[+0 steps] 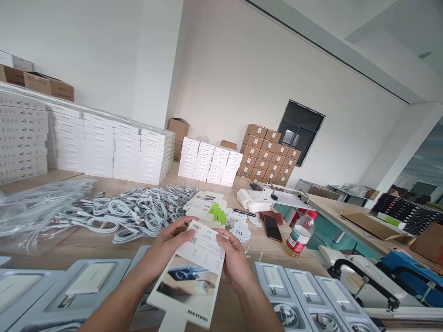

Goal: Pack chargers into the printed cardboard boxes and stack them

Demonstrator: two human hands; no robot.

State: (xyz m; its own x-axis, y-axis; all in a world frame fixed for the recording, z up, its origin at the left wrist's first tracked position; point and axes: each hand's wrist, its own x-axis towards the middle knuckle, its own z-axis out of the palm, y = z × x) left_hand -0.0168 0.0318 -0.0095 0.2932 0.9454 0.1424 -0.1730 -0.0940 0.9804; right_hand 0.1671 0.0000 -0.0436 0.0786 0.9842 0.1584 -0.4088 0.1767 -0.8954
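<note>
Your wooden table [104, 244] carries everything here, and the biggest mass on it is the wall of stacked white boxes [114, 152] along the far left, with a second block of white boxes [207, 163] and brown cartons [268, 157] behind. In front of those spreads a heap of coiled white cables [138, 214], kept within arm's reach, and crinkled clear bags [31, 212] lie to its left. Along the near edge sit grey trays with chargers [294, 286], lined side by side, probably so each can be taken in turn.

You hold the printed retail box [194, 272] up between both hands above the near edge, tilted with its barcoded back towards you. Your left hand [166, 244] is closed on its upper left edge, thumb on top; your right hand [235, 260] clamps the right edge, fingers curled behind.

Just beyond lie a green-tabbed pack [217, 213], loose white inserts [240, 229], a dark phone [272, 227] and a red-capped bottle [300, 234] standing near the right edge. Nothing stands between your hands and the cables
</note>
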